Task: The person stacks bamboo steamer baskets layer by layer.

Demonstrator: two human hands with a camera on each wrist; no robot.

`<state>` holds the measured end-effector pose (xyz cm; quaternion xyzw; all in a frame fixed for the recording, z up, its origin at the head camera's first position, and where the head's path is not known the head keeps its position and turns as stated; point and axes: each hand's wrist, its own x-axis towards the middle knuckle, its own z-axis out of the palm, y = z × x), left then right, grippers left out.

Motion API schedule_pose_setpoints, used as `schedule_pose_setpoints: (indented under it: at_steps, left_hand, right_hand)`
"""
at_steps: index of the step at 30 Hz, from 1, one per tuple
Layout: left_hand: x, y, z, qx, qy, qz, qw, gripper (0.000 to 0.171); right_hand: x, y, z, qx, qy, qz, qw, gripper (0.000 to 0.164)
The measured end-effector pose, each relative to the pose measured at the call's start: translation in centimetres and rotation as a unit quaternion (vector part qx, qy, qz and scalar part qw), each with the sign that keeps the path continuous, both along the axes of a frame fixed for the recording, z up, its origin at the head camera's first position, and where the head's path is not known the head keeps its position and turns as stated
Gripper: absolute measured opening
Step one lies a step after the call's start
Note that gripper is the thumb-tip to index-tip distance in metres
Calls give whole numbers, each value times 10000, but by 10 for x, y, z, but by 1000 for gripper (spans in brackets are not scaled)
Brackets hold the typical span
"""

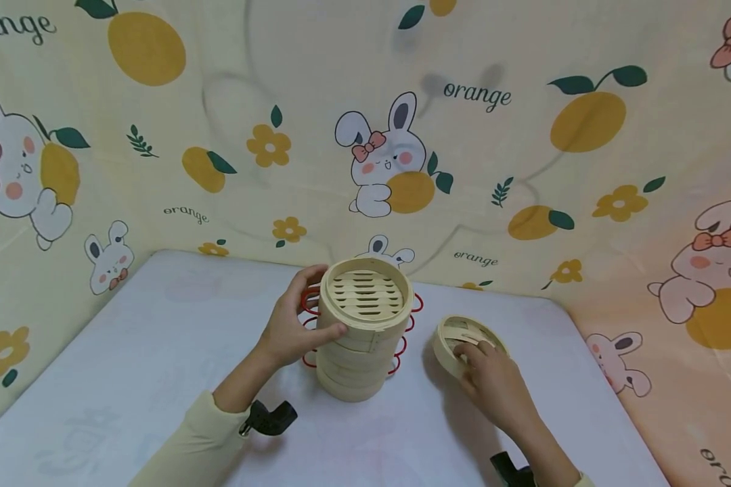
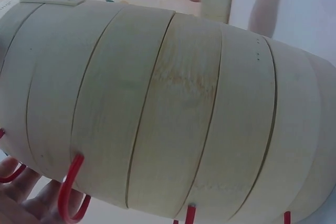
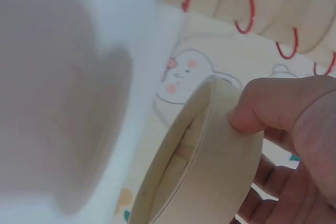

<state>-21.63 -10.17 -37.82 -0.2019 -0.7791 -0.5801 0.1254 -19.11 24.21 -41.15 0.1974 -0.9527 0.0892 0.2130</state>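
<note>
In the middle of the table stands a stack of bamboo steamer baskets [image 1: 353, 362], with red loops along both sides and a slatted top. My left hand [image 1: 301, 321] grips the stack's upper left side, thumb across the front and fingers around the back. In the left wrist view, several of its fingers [image 2: 23, 190] show beside the red loops. To the right of the stack, my right hand [image 1: 493, 379] holds a round bamboo steamer lid [image 1: 447, 352], tilted. In the right wrist view, the thumb presses the lid's outer wall [image 3: 223, 166]; the other fingers are partly hidden.
A white cloth covers the table [image 1: 176, 325]. Behind and beside it hangs a backdrop [image 1: 317, 67] printed with rabbits and oranges. A black wrist mount [image 1: 272, 417] sits at the left wrist, another black mount [image 1: 512, 470] at the right.
</note>
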Motion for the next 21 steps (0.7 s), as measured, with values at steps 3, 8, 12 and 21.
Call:
schedule_pose_setpoints:
  at_steps: [3, 8, 12, 21]
  left_hand:
    - [0, 0, 0, 5, -13, 50, 10000, 88]
    - [0, 1, 0, 34, -30, 62, 10000, 89]
    - [0, 1, -1, 27, -2, 62, 10000, 88]
    - [-3, -1, -1, 44, 37, 73, 10000, 85]
  right_hand:
    - [0, -2, 8, -295, 226, 63, 9993, 33]
    - [1, -4, 19, -743, 638, 159, 9951, 34]
    - [1, -7, 26, -950, 662, 125, 9932, 34]
    - [-3, -14, 41, -1117, 642, 142, 9916, 37]
